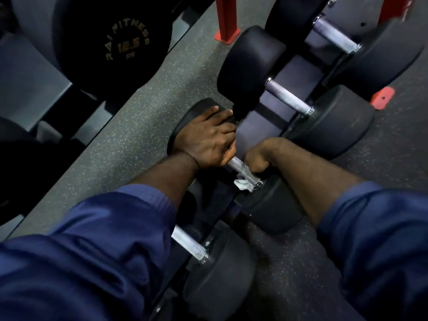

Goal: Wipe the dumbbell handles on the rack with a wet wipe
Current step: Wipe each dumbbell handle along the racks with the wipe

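At the upper left, a large black dumbbell head (pixel 125 42) on a separate rack shows gold lettering reading "FITNESS" and "12.5". A strip of grey speckled floor (pixel 143 117) runs diagonally between that rack and the low rack (pixel 298 72) the person leans over.

The left arm, in a blue sleeve (pixel 81 262), reaches in from the lower left. The left hand (pixel 206 137) lies over the left head of the dumbbell (pixel 271 209), its fingers bent over the black rubber and its thumb down by the inner end of the bar, gripping it. Just below the forearm, the nearest dumbbell's bar (pixel 187 243) lies bare.

The dumbbell handle (pixel 239 167) shows as a short stretch of knurled steel between the two hands. The wet wipe (pixel 242 184) is a crumpled white scrap hanging under the handle, close to the right head.

The right hand (pixel 261 156) is closed in a fist round the handle, just beside the left hand, with the wipe poking out beneath it. Its forearm runs back to a second blue sleeve (pixel 375 228).

Further right and up, two more dumbbells rest in the rack, their bars (pixel 289 100) (pixel 335 38) uncovered. A red rack foot (pixel 382 98) sits on the floor at the right.
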`<act>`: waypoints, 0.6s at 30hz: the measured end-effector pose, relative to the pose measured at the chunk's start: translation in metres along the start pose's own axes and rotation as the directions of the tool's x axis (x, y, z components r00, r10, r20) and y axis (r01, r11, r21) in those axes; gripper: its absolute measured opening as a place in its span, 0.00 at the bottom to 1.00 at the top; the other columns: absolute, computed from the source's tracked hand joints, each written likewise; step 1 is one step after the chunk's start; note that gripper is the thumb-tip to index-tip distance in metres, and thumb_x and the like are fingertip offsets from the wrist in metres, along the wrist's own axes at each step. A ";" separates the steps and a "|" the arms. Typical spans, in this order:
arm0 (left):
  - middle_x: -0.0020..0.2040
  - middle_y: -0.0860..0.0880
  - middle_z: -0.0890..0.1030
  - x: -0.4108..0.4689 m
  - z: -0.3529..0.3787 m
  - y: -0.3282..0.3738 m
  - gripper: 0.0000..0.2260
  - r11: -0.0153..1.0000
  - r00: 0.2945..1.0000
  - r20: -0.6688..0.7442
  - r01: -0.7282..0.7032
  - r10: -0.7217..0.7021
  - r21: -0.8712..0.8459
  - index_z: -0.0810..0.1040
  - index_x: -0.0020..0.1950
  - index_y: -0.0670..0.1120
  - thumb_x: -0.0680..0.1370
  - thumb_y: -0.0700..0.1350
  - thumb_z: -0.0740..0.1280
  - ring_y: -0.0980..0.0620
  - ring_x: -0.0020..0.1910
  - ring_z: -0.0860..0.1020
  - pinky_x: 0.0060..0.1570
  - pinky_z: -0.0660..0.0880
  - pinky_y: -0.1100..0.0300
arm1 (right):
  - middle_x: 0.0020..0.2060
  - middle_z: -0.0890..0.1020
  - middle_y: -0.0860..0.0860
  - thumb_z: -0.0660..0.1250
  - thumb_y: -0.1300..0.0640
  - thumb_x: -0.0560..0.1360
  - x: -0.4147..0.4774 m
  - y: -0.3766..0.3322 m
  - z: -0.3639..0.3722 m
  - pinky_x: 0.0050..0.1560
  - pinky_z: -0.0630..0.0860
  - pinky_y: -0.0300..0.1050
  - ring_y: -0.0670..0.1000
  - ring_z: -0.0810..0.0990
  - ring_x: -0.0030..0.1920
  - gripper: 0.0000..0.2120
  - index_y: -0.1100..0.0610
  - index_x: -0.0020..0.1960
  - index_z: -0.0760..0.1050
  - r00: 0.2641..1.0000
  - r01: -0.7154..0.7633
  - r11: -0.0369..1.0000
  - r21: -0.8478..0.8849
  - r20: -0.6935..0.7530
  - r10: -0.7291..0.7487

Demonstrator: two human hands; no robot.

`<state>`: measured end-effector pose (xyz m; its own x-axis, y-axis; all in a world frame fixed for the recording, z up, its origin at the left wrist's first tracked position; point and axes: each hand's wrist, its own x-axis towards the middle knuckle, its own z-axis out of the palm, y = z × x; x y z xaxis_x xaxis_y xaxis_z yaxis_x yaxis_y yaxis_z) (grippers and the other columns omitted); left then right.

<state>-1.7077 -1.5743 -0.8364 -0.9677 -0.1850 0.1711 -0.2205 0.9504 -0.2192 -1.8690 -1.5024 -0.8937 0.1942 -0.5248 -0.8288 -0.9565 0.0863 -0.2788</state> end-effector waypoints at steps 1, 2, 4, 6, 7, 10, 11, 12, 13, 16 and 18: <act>0.53 0.50 0.86 0.000 0.000 0.000 0.14 1.000 1.000 0.004 0.003 -0.003 -0.005 0.86 0.46 0.47 0.80 0.51 0.63 0.43 0.70 0.77 0.73 0.68 0.45 | 0.60 0.81 0.56 0.62 0.61 0.80 -0.003 0.001 -0.001 0.57 0.76 0.46 0.56 0.80 0.56 0.13 0.62 0.63 0.78 1.000 -0.014 0.999 0.038 -0.006 0.014; 0.53 0.50 0.86 0.000 0.000 0.001 0.14 1.000 1.000 0.007 0.008 -0.008 -0.008 0.86 0.46 0.47 0.80 0.51 0.63 0.43 0.70 0.77 0.73 0.68 0.45 | 0.61 0.81 0.56 0.62 0.61 0.80 -0.008 0.000 -0.001 0.54 0.75 0.45 0.56 0.80 0.56 0.15 0.62 0.64 0.78 0.999 -0.029 0.998 0.064 -0.028 0.031; 0.53 0.50 0.86 0.000 0.000 0.001 0.14 1.000 1.000 0.003 0.017 -0.017 -0.009 0.86 0.45 0.47 0.80 0.51 0.63 0.43 0.70 0.77 0.73 0.68 0.45 | 0.62 0.81 0.56 0.62 0.62 0.78 -0.017 -0.001 0.001 0.50 0.73 0.42 0.57 0.80 0.57 0.17 0.60 0.66 0.77 0.992 -0.014 0.987 0.158 -0.121 0.033; 0.53 0.50 0.86 -0.001 0.002 0.001 0.14 1.000 1.000 -0.015 0.024 -0.024 -0.015 0.86 0.45 0.47 0.80 0.51 0.63 0.44 0.69 0.78 0.73 0.68 0.45 | 0.60 0.81 0.53 0.65 0.63 0.76 -0.027 0.001 0.004 0.48 0.72 0.39 0.56 0.80 0.58 0.18 0.56 0.65 0.78 0.966 0.022 0.971 0.238 -0.257 0.041; 0.54 0.50 0.86 -0.001 0.004 0.001 0.13 0.999 0.999 -0.027 0.025 -0.026 -0.024 0.86 0.46 0.47 0.79 0.50 0.63 0.44 0.69 0.78 0.73 0.69 0.46 | 0.57 0.83 0.52 0.67 0.64 0.75 -0.031 0.007 0.006 0.47 0.71 0.37 0.54 0.81 0.56 0.18 0.54 0.63 0.80 0.944 0.027 0.957 0.289 -0.322 0.071; 0.58 0.50 0.86 -0.001 0.006 0.000 0.12 0.997 0.995 -0.082 0.047 -0.052 -0.060 0.88 0.51 0.46 0.77 0.49 0.65 0.44 0.67 0.80 0.71 0.71 0.47 | 0.39 0.85 0.51 0.77 0.65 0.71 -0.038 0.013 0.017 0.45 0.79 0.42 0.49 0.83 0.39 0.08 0.56 0.48 0.85 0.871 0.181 0.721 0.669 -0.450 0.198; 0.59 0.49 0.86 0.000 0.006 0.000 0.13 0.996 0.993 -0.100 0.060 -0.067 -0.070 0.87 0.53 0.45 0.77 0.48 0.65 0.44 0.66 0.80 0.71 0.71 0.47 | 0.33 0.83 0.50 0.78 0.65 0.70 -0.039 0.008 0.017 0.43 0.82 0.43 0.46 0.81 0.34 0.05 0.58 0.43 0.84 0.848 0.261 0.585 0.768 -0.472 0.242; 0.60 0.47 0.86 0.000 0.007 0.000 0.14 0.994 0.990 -0.113 0.070 -0.079 -0.082 0.87 0.55 0.45 0.77 0.48 0.65 0.44 0.66 0.81 0.70 0.72 0.47 | 0.30 0.81 0.49 0.78 0.65 0.71 -0.036 -0.002 0.016 0.39 0.82 0.40 0.41 0.79 0.30 0.05 0.58 0.40 0.83 0.809 0.306 0.551 0.776 -0.518 0.280; 0.60 0.46 0.86 0.000 0.007 0.000 0.15 0.992 0.989 -0.122 0.073 -0.085 -0.098 0.87 0.55 0.44 0.77 0.48 0.64 0.44 0.65 0.81 0.70 0.72 0.47 | 0.28 0.80 0.47 0.75 0.65 0.72 -0.028 -0.011 0.015 0.34 0.78 0.36 0.39 0.76 0.28 0.07 0.57 0.37 0.81 0.752 0.325 0.561 0.761 -0.568 0.335; 0.60 0.45 0.86 -0.002 0.006 -0.001 0.17 0.989 0.990 -0.124 0.048 -0.066 -0.138 0.87 0.54 0.44 0.75 0.50 0.62 0.42 0.65 0.81 0.70 0.72 0.46 | 0.38 0.82 0.52 0.67 0.64 0.77 0.000 -0.031 0.001 0.39 0.73 0.50 0.49 0.78 0.40 0.06 0.58 0.44 0.81 0.641 0.310 0.636 0.707 -0.649 0.409; 0.62 0.45 0.85 -0.002 0.005 -0.004 0.19 0.987 0.996 -0.081 0.037 -0.050 -0.154 0.87 0.53 0.43 0.75 0.51 0.60 0.41 0.66 0.80 0.71 0.72 0.45 | 0.52 0.84 0.57 0.65 0.61 0.79 0.001 -0.030 -0.007 0.45 0.71 0.45 0.56 0.81 0.51 0.09 0.62 0.57 0.80 0.785 0.054 0.801 0.596 -0.521 0.335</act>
<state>-1.7060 -1.5789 -0.8411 -0.9425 -0.2114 0.2587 -0.2347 0.9701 -0.0623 -1.8417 -1.5113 -0.8832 -0.2819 -0.8244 -0.4909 -0.6256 0.5458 -0.5574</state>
